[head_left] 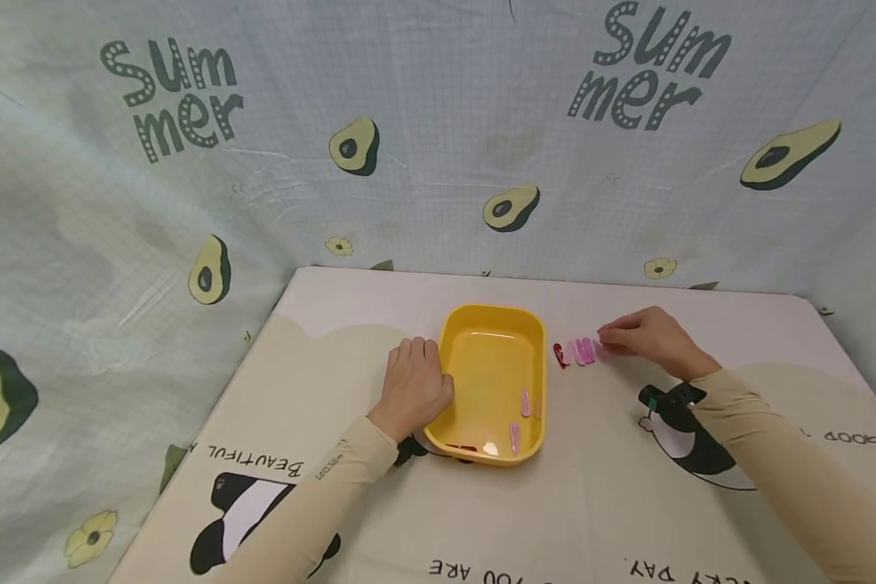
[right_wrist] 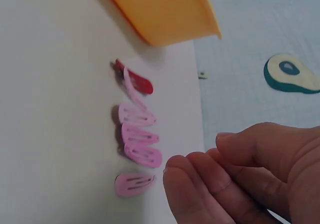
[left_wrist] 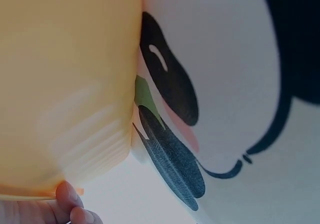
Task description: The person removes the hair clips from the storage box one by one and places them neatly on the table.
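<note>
My left hand (head_left: 416, 389) grips the left rim of a yellow plastic tray (head_left: 482, 357), its fingertips showing at the rim in the left wrist view. Inside the tray lie two pink hair clips (head_left: 514, 438) and a red hair clip (head_left: 461, 448). To its right, several pink hair clips (right_wrist: 141, 134) lie in a row on the table, with a red hair clip (right_wrist: 142, 85) at the end nearest the tray. My right hand (head_left: 653, 337) is at the row's far end, loosely bent fingers beside a pale pink hair clip (right_wrist: 135, 184), nothing showing between thumb and fingers.
A pale cloth with cartoon prints and lettering covers the table (head_left: 555, 503). Behind it hangs a light curtain (head_left: 423, 81) with avocado prints, close to the table's back edge. A dark strapped device (head_left: 672, 397) sits at the right wrist.
</note>
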Demonstrator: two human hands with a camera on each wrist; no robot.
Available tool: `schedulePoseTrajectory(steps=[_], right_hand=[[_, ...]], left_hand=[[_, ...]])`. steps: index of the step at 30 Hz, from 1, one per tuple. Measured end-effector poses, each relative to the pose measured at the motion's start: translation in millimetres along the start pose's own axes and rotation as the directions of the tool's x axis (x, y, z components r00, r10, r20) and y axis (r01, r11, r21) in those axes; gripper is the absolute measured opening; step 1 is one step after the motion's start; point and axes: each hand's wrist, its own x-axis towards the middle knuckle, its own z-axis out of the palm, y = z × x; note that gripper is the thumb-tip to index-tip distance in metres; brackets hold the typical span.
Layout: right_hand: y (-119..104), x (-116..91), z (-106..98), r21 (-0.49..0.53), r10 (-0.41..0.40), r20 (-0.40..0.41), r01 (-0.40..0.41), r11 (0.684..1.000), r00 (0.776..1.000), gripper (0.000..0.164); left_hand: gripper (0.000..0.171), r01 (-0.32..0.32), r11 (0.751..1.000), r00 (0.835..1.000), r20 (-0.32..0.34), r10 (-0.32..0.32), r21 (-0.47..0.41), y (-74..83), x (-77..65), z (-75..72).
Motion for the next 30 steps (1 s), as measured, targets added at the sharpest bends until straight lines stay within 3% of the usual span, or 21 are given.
schedulePoseTrajectory(steps=[11, 17, 20, 30], right_hand=[[-32.3, -11.2, 5.4, -0.074, -0.114, 0.002, 0.114, 0.991, 0.993, 0.041], [-49.1, -14.1, 7.0, -0.089, -0.208, -0.001, 0.207, 0.974, 0.978, 0.033], [-56.8, -13.4, 9.6, -0.069, -0.243, 0.017, 0.243, 0.967, 0.97, 0.027], [-76.0, -17.2, 27.7, 0.038, -0.293, 0.112, 0.291, 0.956, 0.95, 0.033]], left_hand=[[0.016, -0.004, 1.0, 1.0, -0.012, 0.004, -0.005, -1.3, -0.7, 0.8], [0.015, -0.01, 1.0, 1.0, -0.025, 0.01, -0.002, -1.9, 0.0, 1.9], [0.015, -0.01, 1.0, 1.0, -0.021, 0.01, -0.001, -2.5, 0.6, 1.9], [0.015, -0.008, 1.0, 1.0, -0.007, 0.008, -0.007, -2.8, 0.4, 1.4]])
